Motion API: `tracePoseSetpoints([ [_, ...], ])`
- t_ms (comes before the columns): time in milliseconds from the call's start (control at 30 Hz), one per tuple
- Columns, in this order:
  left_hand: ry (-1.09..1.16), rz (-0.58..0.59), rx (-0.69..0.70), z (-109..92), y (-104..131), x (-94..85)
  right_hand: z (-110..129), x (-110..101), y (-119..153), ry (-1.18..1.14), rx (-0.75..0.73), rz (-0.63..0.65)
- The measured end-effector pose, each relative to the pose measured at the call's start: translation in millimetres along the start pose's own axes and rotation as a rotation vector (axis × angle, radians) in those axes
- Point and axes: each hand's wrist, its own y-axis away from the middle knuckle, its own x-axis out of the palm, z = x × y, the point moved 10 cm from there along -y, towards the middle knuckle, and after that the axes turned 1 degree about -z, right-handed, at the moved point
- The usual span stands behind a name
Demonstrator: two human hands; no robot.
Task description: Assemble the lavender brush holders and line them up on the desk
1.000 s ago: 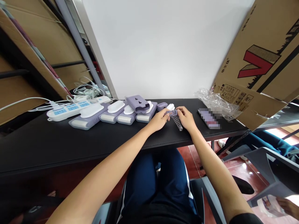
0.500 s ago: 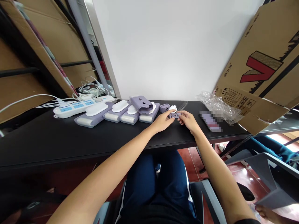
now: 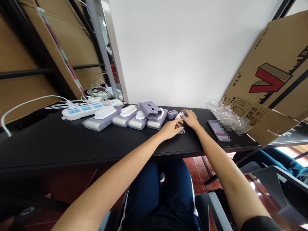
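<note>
Both my hands are close together over the black table. My left hand (image 3: 171, 129) has its fingers bent and pressed together around something too small to make out. Partly under its fingertips, a flat purple piece (image 3: 183, 131) lies on the table. My right hand (image 3: 191, 119), fingers curled, is just behind and to the right, pinching at a small white piece (image 3: 179, 116); what exactly it grips is hidden. A small purple case (image 3: 172, 114) sits left of the white piece.
Several purple blocks with white oval tops (image 3: 128, 111) line the table (image 3: 96, 144), a purple sleeve (image 3: 149, 109) on top. Further left is a power strip (image 3: 83, 110). At right are a phone (image 3: 218, 130), clear plastic wrap (image 3: 225, 114) and a cardboard box (image 3: 269, 77).
The flat purple piece, held between both hands before, now lies on the table. My right hand has moved back towards the white piece; my left fingers have closed up near it. The view has shifted slightly.
</note>
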Motion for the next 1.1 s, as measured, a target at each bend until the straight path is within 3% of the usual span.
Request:
tracePoseSetpoints([
  [133,-0.017,-0.018,0.022,-2.0,0.8,-2.3,28.8,35.6,-26.0,0.089,-0.159,0.176],
  [267,-0.025,-0.045,-0.004,-3.9,2.9,-8.6,45.4,50.1,-26.2,0.119,-0.255,0.198],
  [367,-0.017,-0.046,-0.002,-6.9,4.2,-10.5,42.1,39.3,-20.8,0.075,-0.255,0.122],
  [467,-0.006,-0.022,-0.024,-5.1,4.8,-8.2,23.1,16.6,-19.6,-0.032,-0.132,-0.013],
  [600,-0.028,-0.019,-0.053,-0.8,5.0,-8.2,-6.7,-14.3,-16.7,-0.461,0.070,-0.229],
  [700,-0.067,-0.027,-0.061,0.1,5.2,-10.2,-21.1,-20.2,-13.0,-0.870,0.202,-0.287],
  [867,-0.090,-0.025,-0.080,1.4,5.4,-11.7,-10.8,-2.8,-8.4,-1.327,0.328,-0.098],
  [1100,-0.076,-0.050,-0.088,6.3,4.4,-14.1,11.8,8.0,0.6,-1.369,0.323,0.080],
])
